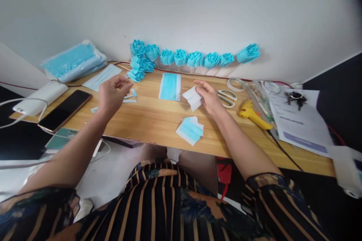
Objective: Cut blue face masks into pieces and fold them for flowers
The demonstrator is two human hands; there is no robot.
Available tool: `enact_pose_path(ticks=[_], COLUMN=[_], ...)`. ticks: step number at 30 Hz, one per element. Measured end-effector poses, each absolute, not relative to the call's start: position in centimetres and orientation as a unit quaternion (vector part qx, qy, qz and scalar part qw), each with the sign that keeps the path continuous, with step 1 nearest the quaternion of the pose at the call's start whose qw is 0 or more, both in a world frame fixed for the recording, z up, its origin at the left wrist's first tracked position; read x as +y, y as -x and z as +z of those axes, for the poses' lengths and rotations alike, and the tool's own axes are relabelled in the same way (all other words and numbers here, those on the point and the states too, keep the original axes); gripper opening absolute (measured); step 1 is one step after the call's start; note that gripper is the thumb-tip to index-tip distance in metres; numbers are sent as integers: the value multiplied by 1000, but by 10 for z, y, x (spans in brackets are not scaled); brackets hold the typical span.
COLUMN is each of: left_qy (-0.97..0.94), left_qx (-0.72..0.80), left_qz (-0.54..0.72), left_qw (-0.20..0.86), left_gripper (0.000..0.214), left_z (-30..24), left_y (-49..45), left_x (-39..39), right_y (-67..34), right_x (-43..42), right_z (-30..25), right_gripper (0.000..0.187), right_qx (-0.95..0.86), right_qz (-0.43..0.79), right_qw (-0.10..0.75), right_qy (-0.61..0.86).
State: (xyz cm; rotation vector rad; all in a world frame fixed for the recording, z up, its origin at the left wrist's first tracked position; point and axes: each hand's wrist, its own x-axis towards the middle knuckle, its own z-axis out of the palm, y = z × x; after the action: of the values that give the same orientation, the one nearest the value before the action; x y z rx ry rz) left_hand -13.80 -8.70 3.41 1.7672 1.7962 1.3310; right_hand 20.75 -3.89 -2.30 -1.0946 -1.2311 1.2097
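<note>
Holds a pale creased piece (193, 98) in the right hand (208, 98), pinched at one edge between thumb and bent fingers, above the table (147, 120), between the mask (170, 86) and the scissors (227, 99). Curls the left hand (113, 92) just beside the scraps (129, 101), with thumb and fingertips drawn close together; cannot tell whether gripping something thin.

Could drop the piece by pinching too loosely, or crush its folds by squeezing too hard. Could scatter the pile (190, 130), or sweep it over the near edge, by dragging the right forearm inward. Could bump the scissors or tape (236, 89) by swinging the right hand outward. Could burn skin on the glue gun (251, 115), if hot; cannot tell. Could pull it askew by catching the cord (283, 152), trailing to the front edge. Could topple the flowers (195, 59), lined along the wall (181, 7), by reaching too far back.

Find the most open room on the wood left of the pile, in front of the mask. Expect tighter room at the right, among scissors, tape and glue gun, and at the far left, beside the phone (65, 110).
</note>
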Motion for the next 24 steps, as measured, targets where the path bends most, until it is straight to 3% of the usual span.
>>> enact_pose_path(ticks=[6, 8, 10, 12, 14, 16, 19, 24], left_qy=[-627, -626, -637, -654, -689, -733, -751, -718], left_qx=[674, 714, 738, 729, 689, 632, 568, 489], left_qz=[378, 305, 219, 203, 223, 250, 328, 350], left_qw=[97, 68, 34, -5, -23, 5, 80, 349], left_gripper=[9, 15, 34, 47, 37, 18, 26, 21], left_z=[31, 30, 27, 20, 15, 14, 27, 45], left_y=[155, 170, 186, 202, 215, 219, 201, 112], left_x=[-89, -90, -91, -89, -87, -87, -93, -101], right_y=[-208, -208, -208, -208, -208, -208, -208, -207], right_x=[-40, -40, -41, -42, -42, -43, -43, -44], right_z=[-22, -21, -20, -19, -19, -18, -18, -15], right_gripper=[48, 48, 48, 47, 46, 45, 45, 50], right_qx=[-496, -492, -490, -486, -481, -475, -473, -486], right_qz=[516, 520, 524, 526, 527, 528, 533, 522], right_qw=[532, 532, 530, 531, 534, 537, 537, 546], right_qy=[453, 453, 453, 453, 453, 455, 451, 440])
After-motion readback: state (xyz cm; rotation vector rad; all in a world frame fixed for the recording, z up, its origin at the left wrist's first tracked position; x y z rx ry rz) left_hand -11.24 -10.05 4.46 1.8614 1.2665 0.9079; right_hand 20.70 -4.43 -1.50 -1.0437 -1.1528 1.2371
